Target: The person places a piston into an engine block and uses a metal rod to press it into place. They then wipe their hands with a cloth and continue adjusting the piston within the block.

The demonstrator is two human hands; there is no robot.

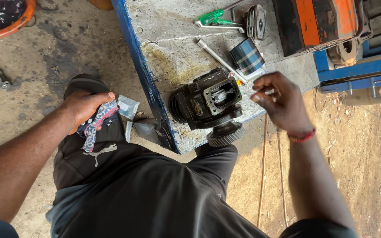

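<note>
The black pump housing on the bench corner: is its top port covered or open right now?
Open. The black pump housing shows a square flanged opening facing up, with pale metal parts visible inside and no cover on it.

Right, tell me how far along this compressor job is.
Done: the black compressor body sits on the blue-edged bench with its top open, piston showing. In hand: the left hand grips a patterned rag; the right hand pinches something small, unclear what. Left: the round plate and green-handled tools lie loose.
</note>
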